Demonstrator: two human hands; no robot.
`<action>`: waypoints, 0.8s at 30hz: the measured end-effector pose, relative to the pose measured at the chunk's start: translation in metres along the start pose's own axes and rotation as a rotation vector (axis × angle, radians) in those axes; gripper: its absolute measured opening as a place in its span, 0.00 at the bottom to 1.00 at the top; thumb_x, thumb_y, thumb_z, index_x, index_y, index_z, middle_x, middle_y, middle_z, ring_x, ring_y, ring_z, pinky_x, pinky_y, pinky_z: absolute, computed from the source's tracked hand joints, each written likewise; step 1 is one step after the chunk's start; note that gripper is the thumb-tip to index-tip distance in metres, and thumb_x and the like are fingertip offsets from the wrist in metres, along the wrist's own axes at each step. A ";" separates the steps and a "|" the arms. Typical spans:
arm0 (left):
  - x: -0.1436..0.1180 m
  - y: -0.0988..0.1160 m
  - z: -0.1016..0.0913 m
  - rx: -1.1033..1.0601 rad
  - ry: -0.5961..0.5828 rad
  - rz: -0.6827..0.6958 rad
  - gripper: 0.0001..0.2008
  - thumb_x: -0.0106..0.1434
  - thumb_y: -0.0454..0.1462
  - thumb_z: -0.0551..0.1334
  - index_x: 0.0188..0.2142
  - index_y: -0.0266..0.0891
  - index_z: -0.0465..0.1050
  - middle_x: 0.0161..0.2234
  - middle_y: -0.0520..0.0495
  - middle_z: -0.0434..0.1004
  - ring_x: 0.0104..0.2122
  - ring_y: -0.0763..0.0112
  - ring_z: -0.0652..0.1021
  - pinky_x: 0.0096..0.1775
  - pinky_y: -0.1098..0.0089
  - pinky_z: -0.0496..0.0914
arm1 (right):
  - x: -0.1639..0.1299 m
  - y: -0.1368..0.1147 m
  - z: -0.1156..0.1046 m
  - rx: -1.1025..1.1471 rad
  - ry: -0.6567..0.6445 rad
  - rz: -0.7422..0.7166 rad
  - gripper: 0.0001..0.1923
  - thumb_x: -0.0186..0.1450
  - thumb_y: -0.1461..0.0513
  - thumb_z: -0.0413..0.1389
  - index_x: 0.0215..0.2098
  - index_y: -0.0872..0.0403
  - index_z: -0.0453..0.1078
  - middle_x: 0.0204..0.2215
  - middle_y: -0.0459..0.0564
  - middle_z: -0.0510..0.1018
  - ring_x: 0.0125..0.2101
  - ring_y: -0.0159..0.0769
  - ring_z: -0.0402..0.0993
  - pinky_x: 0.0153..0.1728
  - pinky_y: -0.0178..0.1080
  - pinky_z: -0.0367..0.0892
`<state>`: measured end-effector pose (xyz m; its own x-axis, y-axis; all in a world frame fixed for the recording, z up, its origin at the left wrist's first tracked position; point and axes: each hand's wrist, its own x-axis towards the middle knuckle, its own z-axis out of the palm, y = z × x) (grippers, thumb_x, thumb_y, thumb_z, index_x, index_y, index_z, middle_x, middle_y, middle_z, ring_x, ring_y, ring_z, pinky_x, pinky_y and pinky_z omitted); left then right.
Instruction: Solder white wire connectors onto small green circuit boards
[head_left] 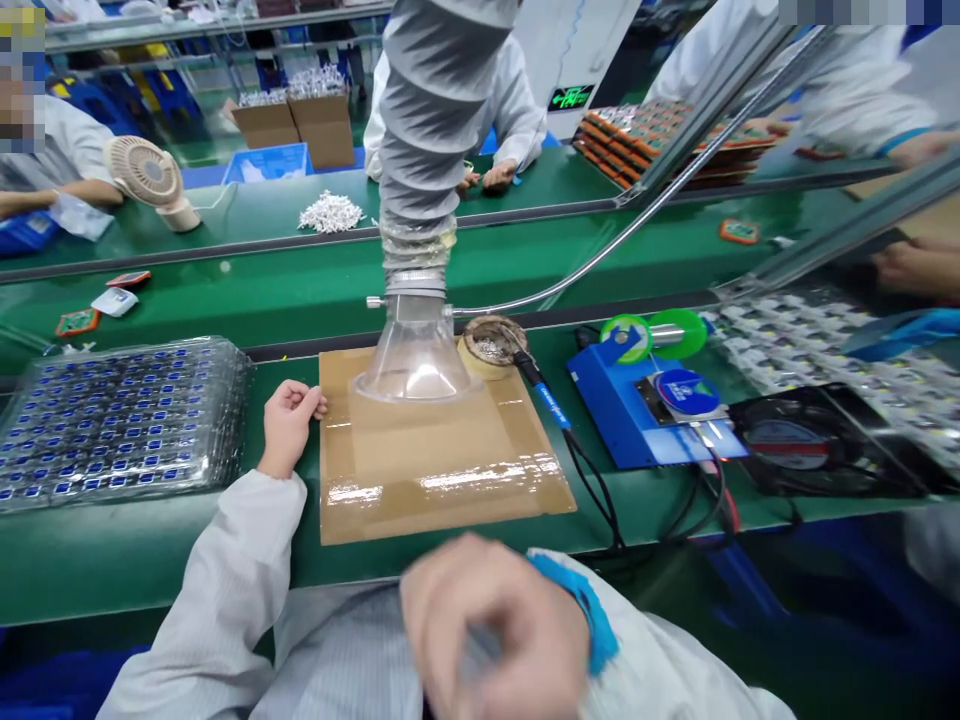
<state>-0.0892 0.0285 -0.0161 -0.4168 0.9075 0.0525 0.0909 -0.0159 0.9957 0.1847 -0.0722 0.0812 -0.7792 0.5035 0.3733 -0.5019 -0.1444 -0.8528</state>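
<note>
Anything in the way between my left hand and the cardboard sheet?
Nothing visible: the left hand is right at the left edge of the cardboard sheet. The clear funnel overhangs its far part, off to the hand's right.

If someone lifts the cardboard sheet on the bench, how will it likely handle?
The cardboard sheet is likely light for its size, as it looks thin. It lies flat, so it is probably fairly stiff. Its glossy near part may feel slippery.
</note>
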 end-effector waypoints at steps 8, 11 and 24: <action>-0.007 0.001 0.007 0.078 -0.007 -0.001 0.16 0.56 0.46 0.72 0.29 0.38 0.70 0.25 0.49 0.78 0.25 0.72 0.76 0.29 0.73 0.71 | -0.015 0.031 -0.133 0.221 1.377 -0.093 0.23 0.56 0.52 0.72 0.32 0.51 0.63 0.25 0.36 0.67 0.21 0.21 0.61 0.19 0.24 0.58; 0.000 0.000 0.010 0.185 -0.033 -0.026 0.15 0.55 0.46 0.72 0.28 0.38 0.72 0.24 0.51 0.76 0.24 0.74 0.74 0.28 0.73 0.67 | -0.007 0.035 -0.159 0.197 1.463 -0.193 0.25 0.54 0.50 0.73 0.36 0.51 0.65 0.29 0.36 0.70 0.23 0.20 0.64 0.21 0.25 0.60; 0.012 0.001 0.019 0.283 -0.135 0.020 0.12 0.60 0.45 0.68 0.31 0.38 0.81 0.29 0.47 0.82 0.29 0.68 0.77 0.34 0.68 0.69 | 0.009 0.043 -0.177 0.009 1.397 -0.242 0.22 0.51 0.57 0.74 0.39 0.51 0.71 0.27 0.36 0.71 0.25 0.22 0.66 0.26 0.29 0.65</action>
<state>-0.0771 0.0469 -0.0163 -0.2900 0.9561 0.0424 0.3536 0.0659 0.9331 0.2227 0.0766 -0.0168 0.3291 0.9306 -0.1600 -0.5742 0.0626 -0.8163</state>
